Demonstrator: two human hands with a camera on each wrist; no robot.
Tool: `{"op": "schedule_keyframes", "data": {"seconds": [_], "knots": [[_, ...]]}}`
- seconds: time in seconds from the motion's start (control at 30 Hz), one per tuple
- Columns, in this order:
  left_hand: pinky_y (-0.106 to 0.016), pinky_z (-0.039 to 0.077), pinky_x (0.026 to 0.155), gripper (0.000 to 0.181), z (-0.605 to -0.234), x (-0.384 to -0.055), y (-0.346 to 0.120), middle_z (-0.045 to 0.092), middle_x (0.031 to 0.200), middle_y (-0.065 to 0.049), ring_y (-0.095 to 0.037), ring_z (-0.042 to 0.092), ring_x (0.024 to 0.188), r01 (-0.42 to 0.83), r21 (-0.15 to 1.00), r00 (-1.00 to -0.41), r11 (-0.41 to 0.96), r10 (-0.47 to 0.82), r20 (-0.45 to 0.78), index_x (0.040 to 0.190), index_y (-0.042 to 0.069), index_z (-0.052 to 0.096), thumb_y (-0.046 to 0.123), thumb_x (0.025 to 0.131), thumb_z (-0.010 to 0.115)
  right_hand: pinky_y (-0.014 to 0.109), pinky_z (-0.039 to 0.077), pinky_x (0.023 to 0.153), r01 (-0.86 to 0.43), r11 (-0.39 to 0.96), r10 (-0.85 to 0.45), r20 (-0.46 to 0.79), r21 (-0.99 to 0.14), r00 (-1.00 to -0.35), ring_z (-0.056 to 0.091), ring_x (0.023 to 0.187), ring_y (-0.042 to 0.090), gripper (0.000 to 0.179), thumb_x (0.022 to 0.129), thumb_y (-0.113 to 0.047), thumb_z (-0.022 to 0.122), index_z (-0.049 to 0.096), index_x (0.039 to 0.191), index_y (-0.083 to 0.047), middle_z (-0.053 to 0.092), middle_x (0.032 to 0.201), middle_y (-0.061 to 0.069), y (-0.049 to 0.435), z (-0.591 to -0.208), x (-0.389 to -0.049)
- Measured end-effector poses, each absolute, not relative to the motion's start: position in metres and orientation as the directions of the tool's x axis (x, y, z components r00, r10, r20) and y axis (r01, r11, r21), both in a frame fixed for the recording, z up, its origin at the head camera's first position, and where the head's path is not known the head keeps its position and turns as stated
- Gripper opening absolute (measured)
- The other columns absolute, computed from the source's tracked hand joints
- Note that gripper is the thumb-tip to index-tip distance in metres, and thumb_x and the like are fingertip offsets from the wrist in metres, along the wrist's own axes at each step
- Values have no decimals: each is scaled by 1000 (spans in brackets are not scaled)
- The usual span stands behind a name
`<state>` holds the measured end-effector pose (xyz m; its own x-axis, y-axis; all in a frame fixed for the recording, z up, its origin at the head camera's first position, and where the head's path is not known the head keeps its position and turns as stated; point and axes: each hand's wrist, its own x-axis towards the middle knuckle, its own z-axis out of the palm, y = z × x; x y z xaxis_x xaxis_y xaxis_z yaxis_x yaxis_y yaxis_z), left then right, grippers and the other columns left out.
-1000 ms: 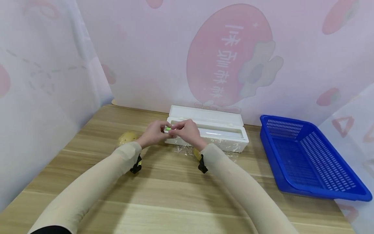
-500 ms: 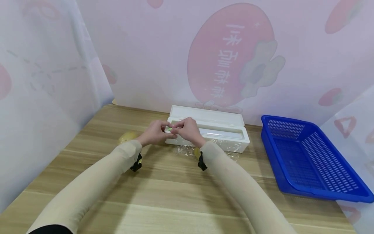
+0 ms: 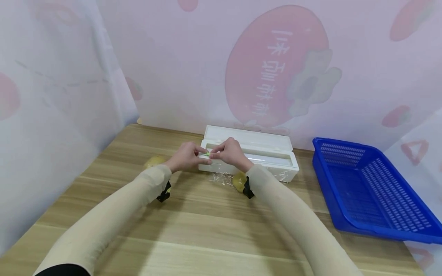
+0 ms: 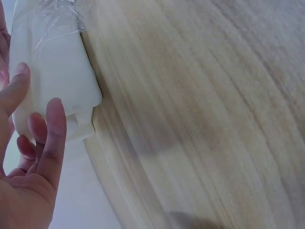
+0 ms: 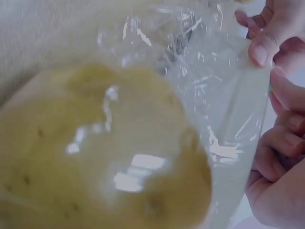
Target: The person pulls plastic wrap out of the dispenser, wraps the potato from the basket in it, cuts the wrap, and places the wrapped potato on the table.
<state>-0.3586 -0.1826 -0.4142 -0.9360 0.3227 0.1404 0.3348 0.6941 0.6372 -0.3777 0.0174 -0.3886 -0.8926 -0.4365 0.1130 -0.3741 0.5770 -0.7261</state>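
Observation:
A white cling film dispenser box (image 3: 221, 166) sits at the back of the table, its lid (image 3: 248, 137) raised. At its left end my left hand (image 3: 186, 156) has the thumb against the front face and the index finger over the rim; its other fingers are loosely curled in the left wrist view. My right hand (image 3: 232, 152) pinches at a small green slider (image 3: 208, 153), mostly covered by the fingertips. Clear film (image 5: 233, 95) hangs down the box front. A potato (image 5: 95, 143) under shiny film lies below my right wrist. Another potato (image 3: 154, 161) is partly behind my left wrist.
A blue plastic basket (image 3: 328, 195) with slotted walls stands on the right of the wooden table (image 3: 200, 237). A printed pink cloth (image 3: 172, 76) hangs right behind the table and along both sides. Black wrist straps (image 3: 248, 189) sit under the sleeves.
The right fingertips and the green slider have shifted slightly right along the box rim. The left hand stays at the box's left end. More of the right potato shows; the view has shifted a little.

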Motion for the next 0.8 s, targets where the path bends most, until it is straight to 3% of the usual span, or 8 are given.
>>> {"op": "schedule_keyframes", "data": {"seconds": [0.2,0.47,0.8], "knots": [[-31,39,55,46,-415,-358,-182,66,79,3,-18,47,64,340,644,-934,685,325,147,113,10,74,37,78,84,26,46,66,-361,585,-454,76,-726,-888,61,79,14,15,79,-22,85,81,88,-11,74,82,-3,25,-386,-380],[-30,39,56,42,-415,-359,-182,59,72,-3,-18,46,64,374,651,-922,661,344,179,110,6,75,31,78,85,28,39,60,-376,635,-471,47,-675,-881,40,54,10,14,78,-22,85,81,88,-12,73,78,-3,74,-377,-382],[-29,37,53,45,-418,-360,-181,52,70,-5,-17,42,59,387,653,-916,651,351,194,111,4,74,33,78,85,29,35,56,-354,695,-446,11,-626,-895,34,52,12,13,82,-19,82,80,91,-9,74,83,1,149,-374,-379]]}}
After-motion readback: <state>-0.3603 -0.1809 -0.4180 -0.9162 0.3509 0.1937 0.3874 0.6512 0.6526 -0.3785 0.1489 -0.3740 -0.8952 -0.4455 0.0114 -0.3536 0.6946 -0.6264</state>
